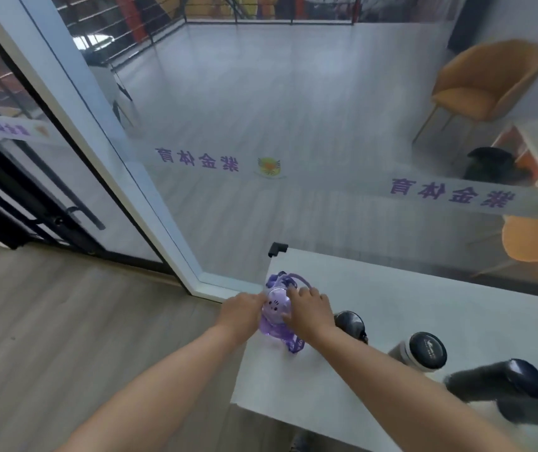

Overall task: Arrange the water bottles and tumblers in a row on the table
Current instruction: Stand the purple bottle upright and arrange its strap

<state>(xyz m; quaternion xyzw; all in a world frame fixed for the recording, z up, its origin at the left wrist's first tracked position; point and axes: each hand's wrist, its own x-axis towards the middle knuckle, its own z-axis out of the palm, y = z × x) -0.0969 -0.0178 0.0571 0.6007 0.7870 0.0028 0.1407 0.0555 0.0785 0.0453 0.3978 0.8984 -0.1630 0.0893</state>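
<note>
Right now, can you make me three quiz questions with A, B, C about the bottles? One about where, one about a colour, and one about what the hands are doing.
1. Where on the white table is the purple bottle?
A. in the middle
B. near its left end
C. at its right end

2. What colour is the lid of the white tumbler?
A. black
B. red
C. yellow

3. What are the left hand and the right hand doing?
A. resting flat on the table
B. holding a chair
C. holding the purple bottle

Answers: 1 B, it stands by the table's left corner. 2 A, the round lid is black. 3 C, both hands clasp its sides.
</note>
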